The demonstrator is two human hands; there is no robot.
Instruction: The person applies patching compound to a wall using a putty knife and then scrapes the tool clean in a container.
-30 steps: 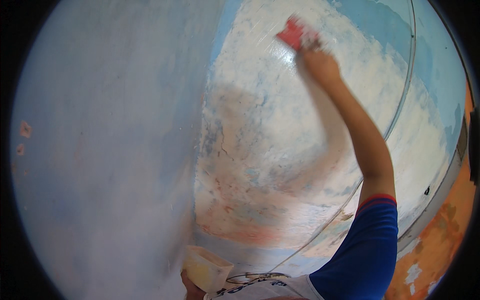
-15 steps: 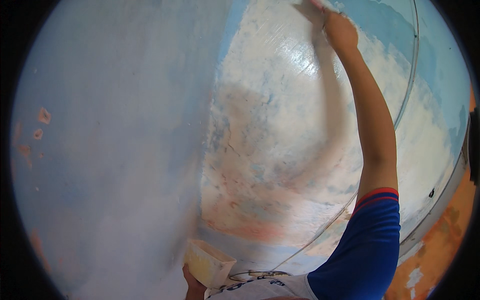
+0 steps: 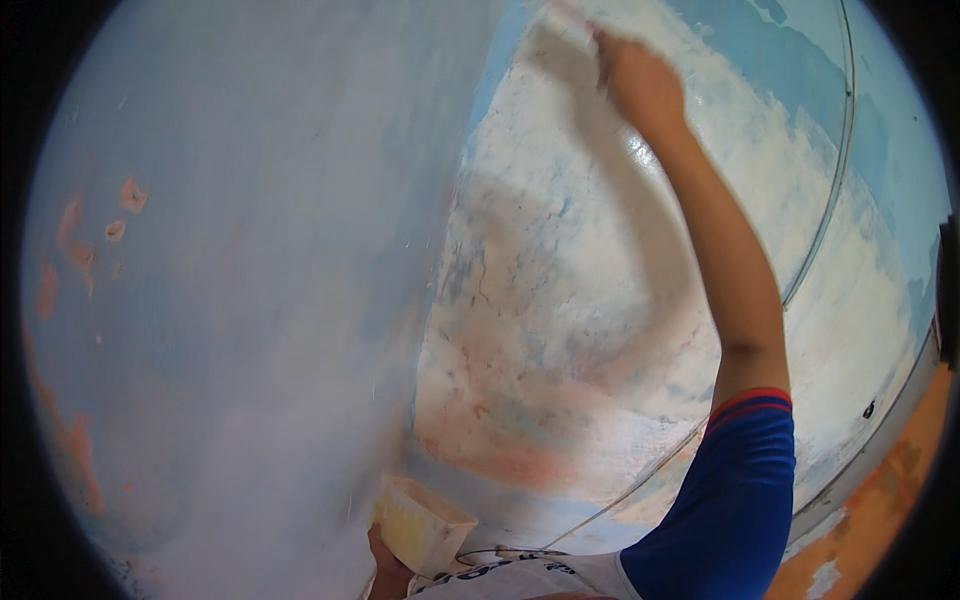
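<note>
My right hand (image 3: 645, 88) is raised high against the wall, its fingers closed round a pinkish hand tool (image 3: 571, 12). Motion blur and the upper picture edge keep me from telling the tool's exact kind. The wall section (image 3: 570, 250) beneath my arm is coated in patchy cream-white, with blue and reddish areas showing through; the arm's shadow falls across it. Low down, my left hand (image 3: 388, 570) grips a pale, yellow-stained rectangular tub (image 3: 425, 525) by its left side. Its contents are not visible.
A bluish wall (image 3: 260, 250) meets the whitened one at a corner on the left, with chipped spots (image 3: 132, 196). A thin cable (image 3: 838, 190) runs down the wall at right. An orange, peeling surface (image 3: 880, 500) lies at lower right.
My right hand has swept left and slightly down with the tool, toward the wall corner. My left hand and the tub stay nearly in place; the view has shifted slightly.
</note>
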